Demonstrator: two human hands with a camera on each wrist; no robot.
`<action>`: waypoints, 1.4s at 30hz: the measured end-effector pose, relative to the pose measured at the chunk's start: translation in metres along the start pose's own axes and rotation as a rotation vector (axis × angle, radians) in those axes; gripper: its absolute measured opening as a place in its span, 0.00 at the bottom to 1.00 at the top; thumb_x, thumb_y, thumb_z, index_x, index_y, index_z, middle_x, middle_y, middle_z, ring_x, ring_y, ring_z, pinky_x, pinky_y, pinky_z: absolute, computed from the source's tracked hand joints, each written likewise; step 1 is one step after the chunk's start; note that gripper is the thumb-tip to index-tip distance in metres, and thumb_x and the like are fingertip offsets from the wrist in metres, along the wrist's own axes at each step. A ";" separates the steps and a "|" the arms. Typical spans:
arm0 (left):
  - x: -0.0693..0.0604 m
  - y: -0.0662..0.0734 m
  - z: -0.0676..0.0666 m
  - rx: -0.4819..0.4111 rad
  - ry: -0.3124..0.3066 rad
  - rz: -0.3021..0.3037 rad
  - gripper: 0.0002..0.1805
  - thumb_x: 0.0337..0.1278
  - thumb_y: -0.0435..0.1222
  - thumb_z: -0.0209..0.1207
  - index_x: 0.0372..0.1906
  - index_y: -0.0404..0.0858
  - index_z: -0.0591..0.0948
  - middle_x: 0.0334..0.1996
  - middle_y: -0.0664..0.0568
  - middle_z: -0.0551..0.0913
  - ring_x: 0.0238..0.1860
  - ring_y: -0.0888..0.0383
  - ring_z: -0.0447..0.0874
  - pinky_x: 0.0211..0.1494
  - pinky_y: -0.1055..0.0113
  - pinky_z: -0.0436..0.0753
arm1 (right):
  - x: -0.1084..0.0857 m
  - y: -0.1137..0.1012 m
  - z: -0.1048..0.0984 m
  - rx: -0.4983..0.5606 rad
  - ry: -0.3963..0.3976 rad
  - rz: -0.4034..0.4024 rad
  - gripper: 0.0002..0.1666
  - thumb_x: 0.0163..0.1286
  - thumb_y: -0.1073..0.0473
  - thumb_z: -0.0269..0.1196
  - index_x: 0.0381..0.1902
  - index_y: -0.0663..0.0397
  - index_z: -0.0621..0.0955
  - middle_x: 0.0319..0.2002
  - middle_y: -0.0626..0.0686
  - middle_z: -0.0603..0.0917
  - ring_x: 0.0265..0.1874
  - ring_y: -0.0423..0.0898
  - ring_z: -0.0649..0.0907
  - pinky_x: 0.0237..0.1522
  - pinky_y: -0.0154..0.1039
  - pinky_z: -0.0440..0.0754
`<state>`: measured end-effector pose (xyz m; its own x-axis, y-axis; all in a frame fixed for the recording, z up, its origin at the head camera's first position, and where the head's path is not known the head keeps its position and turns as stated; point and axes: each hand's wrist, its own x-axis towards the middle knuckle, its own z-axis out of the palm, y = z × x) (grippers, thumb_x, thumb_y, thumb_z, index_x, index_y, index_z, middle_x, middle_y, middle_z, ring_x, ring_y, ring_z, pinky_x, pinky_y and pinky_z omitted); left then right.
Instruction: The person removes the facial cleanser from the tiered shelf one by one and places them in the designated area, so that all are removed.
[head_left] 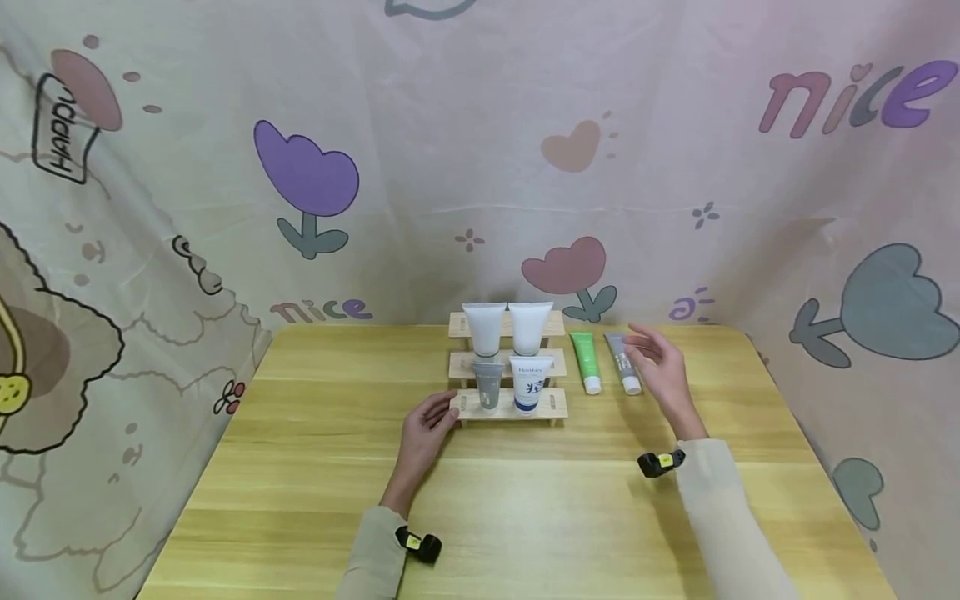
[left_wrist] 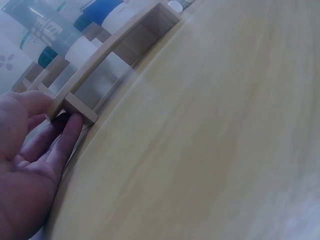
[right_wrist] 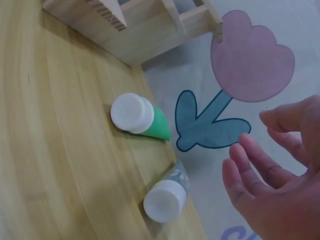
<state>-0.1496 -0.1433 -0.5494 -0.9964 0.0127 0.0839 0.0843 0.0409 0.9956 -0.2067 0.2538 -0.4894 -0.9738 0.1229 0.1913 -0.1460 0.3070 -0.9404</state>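
A stepped wooden display rack holds two white tubes on the upper part, and a grey tube beside a white tube with blue print on the lowest step. My left hand grips the left end of that lowest step; in the left wrist view the thumb lies by the plank's edge and fingers touch the leg beneath. My right hand hovers beside a grey squeeze tube with a white cap, holding nothing, its fingers loosely bent and apart.
A green tube lies flat between the rack and the grey squeeze tube. The wooden table meets a printed cloth backdrop behind and at both sides. Small black cameras are strapped to both wrists.
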 end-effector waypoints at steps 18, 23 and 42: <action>0.005 -0.009 -0.002 0.006 -0.001 -0.001 0.17 0.68 0.25 0.62 0.59 0.26 0.81 0.60 0.36 0.81 0.61 0.39 0.79 0.58 0.71 0.82 | -0.005 -0.030 0.021 0.206 -0.109 -0.120 0.30 0.75 0.63 0.64 0.71 0.61 0.71 0.59 0.66 0.81 0.56 0.48 0.83 0.58 0.32 0.82; 0.009 -0.029 -0.002 0.016 0.007 0.004 0.17 0.69 0.27 0.62 0.60 0.29 0.81 0.61 0.38 0.81 0.62 0.40 0.79 0.57 0.73 0.82 | -0.006 -0.037 0.029 0.224 -0.125 -0.156 0.30 0.75 0.65 0.64 0.71 0.64 0.70 0.61 0.70 0.79 0.60 0.61 0.80 0.60 0.33 0.80; 0.010 -0.022 -0.002 -0.014 0.007 -0.019 0.18 0.68 0.24 0.61 0.60 0.26 0.80 0.61 0.35 0.81 0.61 0.40 0.79 0.55 0.71 0.84 | 0.004 -0.057 0.074 0.310 -0.225 -0.175 0.31 0.74 0.64 0.66 0.71 0.55 0.72 0.62 0.66 0.80 0.61 0.61 0.79 0.62 0.43 0.80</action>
<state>-0.1613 -0.1458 -0.5708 -0.9979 0.0054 0.0650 0.0652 0.0274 0.9975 -0.2151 0.1669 -0.4563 -0.9383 -0.1260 0.3222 -0.3251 0.0023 -0.9457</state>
